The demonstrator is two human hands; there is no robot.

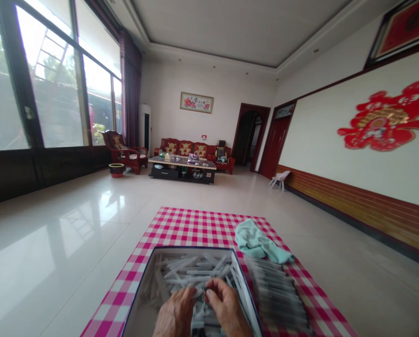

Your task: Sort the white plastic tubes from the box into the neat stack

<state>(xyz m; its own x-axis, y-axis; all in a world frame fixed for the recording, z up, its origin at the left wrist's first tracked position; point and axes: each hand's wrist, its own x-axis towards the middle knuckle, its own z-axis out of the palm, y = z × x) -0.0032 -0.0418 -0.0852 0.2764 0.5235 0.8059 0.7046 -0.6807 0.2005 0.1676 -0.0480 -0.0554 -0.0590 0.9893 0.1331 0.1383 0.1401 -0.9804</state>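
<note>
Room: we look along a long living room with a glossy tiled floor (pixel 72 210).

Fingers (pixel 213 288): ours come together over the pile, close around a slim white piece; whether they clamp it is too small for us to tell.

Hands: our left hand (pixel 176 316) and right hand (pixel 227 306) sit side by side, near, inside the box.

Pieces: many slim white plastic pieces (pixel 191 274) lie jumbled in a dark-rimmed cardboard box (pixel 181 249).

Beside the box: to the right, a blurred row of wrapped slim pieces (pixel 277 295) lies on a pink-and-white checked cloth (pixel 195 229), with a crumpled mint-green towel (pixel 260 243) just far of it.

Far end: a red wooden sofa (pixel 184 148) stands behind a low coffee table (pixel 181 164), a matching armchair (pixel 124 150) to the left.

Right wall: a large red paper-cut ornament (pixel 385 116).

Left side: tall windows (pixel 55 79).
</note>
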